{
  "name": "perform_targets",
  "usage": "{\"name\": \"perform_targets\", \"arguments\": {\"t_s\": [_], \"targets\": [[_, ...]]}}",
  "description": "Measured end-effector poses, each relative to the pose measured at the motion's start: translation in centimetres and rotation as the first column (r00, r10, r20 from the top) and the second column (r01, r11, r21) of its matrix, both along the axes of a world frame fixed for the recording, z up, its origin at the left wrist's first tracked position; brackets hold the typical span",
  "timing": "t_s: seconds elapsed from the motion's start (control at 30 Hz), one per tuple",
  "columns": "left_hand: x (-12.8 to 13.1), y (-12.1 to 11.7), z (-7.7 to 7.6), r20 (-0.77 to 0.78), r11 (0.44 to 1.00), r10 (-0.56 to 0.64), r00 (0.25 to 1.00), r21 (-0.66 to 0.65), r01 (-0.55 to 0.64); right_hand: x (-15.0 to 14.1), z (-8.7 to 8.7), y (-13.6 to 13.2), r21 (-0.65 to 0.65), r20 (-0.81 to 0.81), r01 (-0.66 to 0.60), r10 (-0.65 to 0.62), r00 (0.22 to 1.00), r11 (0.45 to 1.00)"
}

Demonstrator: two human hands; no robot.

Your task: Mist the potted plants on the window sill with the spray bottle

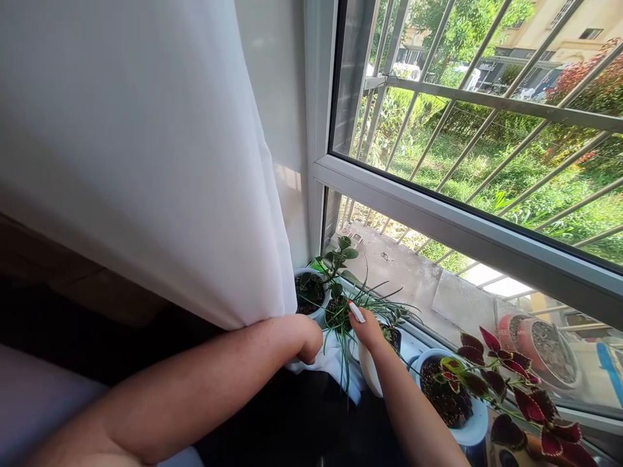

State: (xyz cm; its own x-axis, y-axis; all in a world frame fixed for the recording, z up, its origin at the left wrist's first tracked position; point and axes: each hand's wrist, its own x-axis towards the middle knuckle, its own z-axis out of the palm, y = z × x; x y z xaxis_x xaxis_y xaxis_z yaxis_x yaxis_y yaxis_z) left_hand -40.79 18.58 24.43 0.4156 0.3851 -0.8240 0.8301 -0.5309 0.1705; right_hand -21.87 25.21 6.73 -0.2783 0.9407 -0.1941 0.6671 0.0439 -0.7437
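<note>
My left hand (pixel 310 342) is closed, fingers curled down on a crumpled white cloth (pixel 335 359), beside a pale pot of dark soil (pixel 324 314). To its right, my right hand (pixel 367 329) is closed, with a slim white object with a red tip (pixel 357 311) at its thumb. I cannot make out its exact kind. The other fingers of that hand are hidden. Long thin green leaves (pixel 344 363) spread around the right hand and hang over the cloth. A white pot (pixel 370 373) stands just below that wrist.
A leafy green plant (pixel 343 256) rises in the corner. At right stands a light blue pot (pixel 479 421) with a red-leaved plant (pixel 530 395). A white curtain (pixel 195 162) hangs against my left arm. The window frame (pixel 438 217) borders the pots; metal bars lie outside.
</note>
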Motion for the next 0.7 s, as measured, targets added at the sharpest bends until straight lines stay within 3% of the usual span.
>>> {"name": "perform_targets", "arguments": {"t_s": [0.1,0.27,0.5,0.6,0.7], "targets": [[0.0,0.0,-0.1,-0.002,1.0,-0.009,1.0,0.018,0.009,1.1,-1.3,-1.3,-0.001,-0.07,0.003,-0.003,0.998,1.0],[0.0,0.1,0.1,-0.072,0.997,-0.07,0.995,-0.024,0.069,1.2,-1.3,-1.3,0.071,-0.228,-0.023,0.039,0.973,0.997],[-0.1,0.0,-0.3,-0.038,0.999,-0.024,0.999,0.03,0.026,2.6,-2.7,-2.1,-0.08,0.054,0.037,-0.033,0.998,0.996],[-0.1,0.1,-0.6,-0.041,0.999,-0.037,0.998,0.025,0.038,2.5,-1.6,-2.1,0.015,-0.054,0.007,-0.006,0.999,1.0],[-0.2,0.2,-1.0,-0.031,0.999,-0.033,0.999,0.018,0.034,1.2,1.0,-1.5,0.193,-0.257,-0.009,0.059,0.965,0.981]]}}
